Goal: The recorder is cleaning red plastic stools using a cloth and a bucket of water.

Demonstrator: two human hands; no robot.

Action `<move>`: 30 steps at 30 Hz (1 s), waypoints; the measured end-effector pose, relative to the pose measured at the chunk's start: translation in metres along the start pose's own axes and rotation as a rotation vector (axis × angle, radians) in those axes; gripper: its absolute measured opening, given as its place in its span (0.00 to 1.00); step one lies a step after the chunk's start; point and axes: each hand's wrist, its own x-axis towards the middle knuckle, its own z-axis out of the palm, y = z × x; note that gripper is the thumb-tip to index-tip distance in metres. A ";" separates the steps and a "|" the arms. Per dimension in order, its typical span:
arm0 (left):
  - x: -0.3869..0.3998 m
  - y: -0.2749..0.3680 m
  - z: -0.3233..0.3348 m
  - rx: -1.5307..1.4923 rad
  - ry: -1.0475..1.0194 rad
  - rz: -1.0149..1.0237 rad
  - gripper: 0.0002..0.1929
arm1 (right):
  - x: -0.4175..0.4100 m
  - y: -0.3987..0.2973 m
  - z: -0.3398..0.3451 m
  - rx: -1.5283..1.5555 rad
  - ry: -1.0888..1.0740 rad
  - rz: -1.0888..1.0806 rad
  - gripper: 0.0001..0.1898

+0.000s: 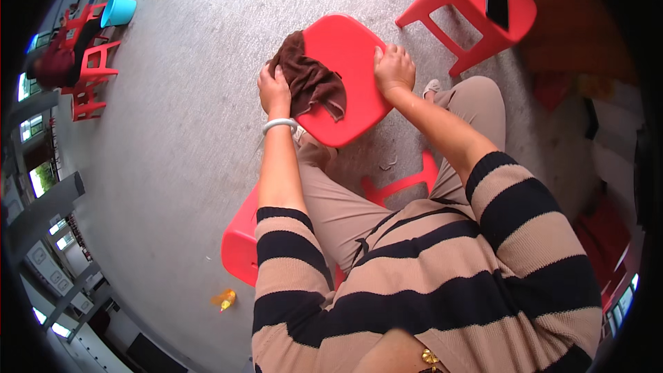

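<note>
In front of my knees a red plastic stool [357, 96] shows its seat, held between my two hands. A dark brown cloth [313, 80] lies crumpled over the left part of the seat and hangs past its edge. My left hand [274, 92], with a pale bangle at the wrist, grips the cloth against the left rim of the seat; some of its fingers are hidden. On the opposite rim, my right hand [395, 68] is curled around the seat edge, its fingertips partly out of sight.
Another red stool [466, 10] at upper right carries a black phone-like device [497, 3]. Under me is a red stool [241, 241]. A yellow spray bottle [225, 300] stands on the grey floor [171, 166]. Far left are a blue bucket [118, 11], several red stools and a person [57, 62].
</note>
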 end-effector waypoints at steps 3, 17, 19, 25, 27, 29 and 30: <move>-0.050 -0.025 0.008 -0.333 0.197 -0.250 0.29 | -0.001 -0.009 -0.002 0.001 -0.044 0.025 0.21; -0.165 0.118 0.076 -0.612 0.622 -1.557 0.31 | -0.001 -0.018 -0.004 0.029 -0.059 0.051 0.22; -0.162 0.129 0.079 -0.707 0.602 -1.578 0.30 | 0.000 -0.010 -0.003 0.029 -0.053 0.036 0.22; -0.151 0.141 0.059 -1.232 0.541 -1.671 0.27 | 0.000 -0.001 -0.002 0.031 -0.071 0.058 0.22; -0.147 0.139 0.053 -1.402 0.512 -1.684 0.27 | -0.001 0.004 -0.001 0.031 -0.064 0.061 0.22; -0.146 0.134 0.051 -1.476 0.483 -1.684 0.27 | 0.001 0.009 0.002 0.033 -0.055 0.069 0.22; -0.149 0.113 0.052 -1.247 0.535 -1.546 0.27 | 0.000 0.000 0.000 0.050 -0.060 0.054 0.22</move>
